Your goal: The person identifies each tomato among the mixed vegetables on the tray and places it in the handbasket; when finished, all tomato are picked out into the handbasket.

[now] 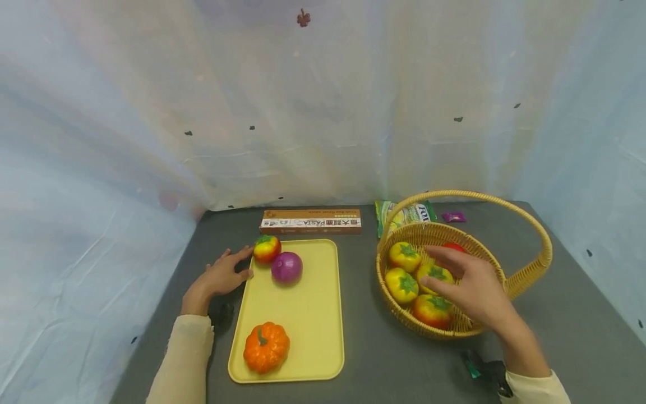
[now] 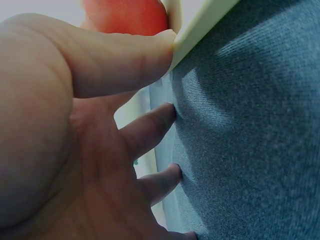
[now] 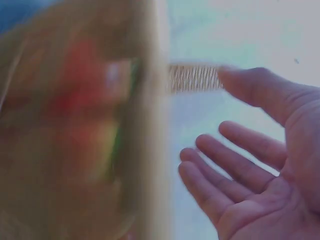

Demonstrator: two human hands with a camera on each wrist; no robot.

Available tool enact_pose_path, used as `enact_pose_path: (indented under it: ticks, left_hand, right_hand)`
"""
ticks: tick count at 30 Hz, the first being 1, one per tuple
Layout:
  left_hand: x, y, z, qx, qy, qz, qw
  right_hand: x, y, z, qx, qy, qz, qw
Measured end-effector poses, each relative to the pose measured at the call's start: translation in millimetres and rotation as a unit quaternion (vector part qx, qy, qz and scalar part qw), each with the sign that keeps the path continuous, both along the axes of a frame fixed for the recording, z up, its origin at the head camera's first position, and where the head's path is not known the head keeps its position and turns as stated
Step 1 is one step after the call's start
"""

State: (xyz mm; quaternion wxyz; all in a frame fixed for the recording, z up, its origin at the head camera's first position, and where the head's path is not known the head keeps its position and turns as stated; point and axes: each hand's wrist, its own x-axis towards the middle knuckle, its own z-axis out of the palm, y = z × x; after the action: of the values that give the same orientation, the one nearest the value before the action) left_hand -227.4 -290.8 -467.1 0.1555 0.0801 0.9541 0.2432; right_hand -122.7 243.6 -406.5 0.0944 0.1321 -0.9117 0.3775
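My left hand [image 1: 222, 276] is at the left rim of a yellow tray [image 1: 313, 314], its thumb touching the rim and other fingertips on the dark cloth in the left wrist view. Close to those fingers, a red-and-yellow persimmon-like fruit [image 1: 266, 249] sits in the tray's far left corner, beside a purple onion [image 1: 286, 267]. A small orange pumpkin [image 1: 266, 348] occupies the near left corner. Over the wicker basket [image 1: 396, 306] hovers my right hand [image 1: 479, 287], fingers extended and holding nothing. Several yellow persimmon-like fruits [image 1: 402, 285] and a partly hidden red item [image 1: 455, 247] lie inside.
A brown-and-white pasta box [image 1: 310, 222] lies behind the tray. Behind the basket are a green snack packet [image 1: 406, 215] and a small purple packet [image 1: 454, 217]. The basket's tall handle [image 1: 466, 194] arches over it, beyond my right hand. Pale curtains surround the table.
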Motion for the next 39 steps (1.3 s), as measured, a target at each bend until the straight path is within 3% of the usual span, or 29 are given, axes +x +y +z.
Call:
enact_pose_path:
  ticks: [5,13,20,27,32,36,39]
  left_hand:
    - [0.6,-0.8,1.2,0.002,-0.001,0.004,1.0000]
    - [3.0,3.2,1.7,0.007,-0.002,0.003,1.0000]
    - [4.9,3.6,2.5,0.011,-0.002,0.002,0.9999]
    - [2.7,2.8,2.7,0.011,-0.003,0.002,0.9999]
    - [2.7,1.2,3.3,0.013,0.000,-0.001,0.9999]
    - [3.4,0.7,2.4,0.018,0.000,-0.006,0.9998]
    - [3.4,0.6,1.1,0.019,0.004,-0.007,0.9998]
  right_hand:
    - [-11.6,-41.2,3.9,-0.078,-0.001,0.069,0.9946]
    - [-41.2,-122.3,6.8,-0.131,-0.047,0.162,0.9769]
    - [-74.7,-187.2,-1.0,-0.117,-0.051,0.201,0.9712]
    - [-104.3,-228.8,-17.5,-0.111,-0.057,0.249,0.9603]
    - [-121.0,-250.7,-27.3,-0.051,-0.059,0.242,0.9671]
    - [-128.2,-265.3,-33.2,0.019,-0.064,0.206,0.9763]
    - [-130.6,-274.9,-34.2,0.039,-0.074,0.179,0.9803]
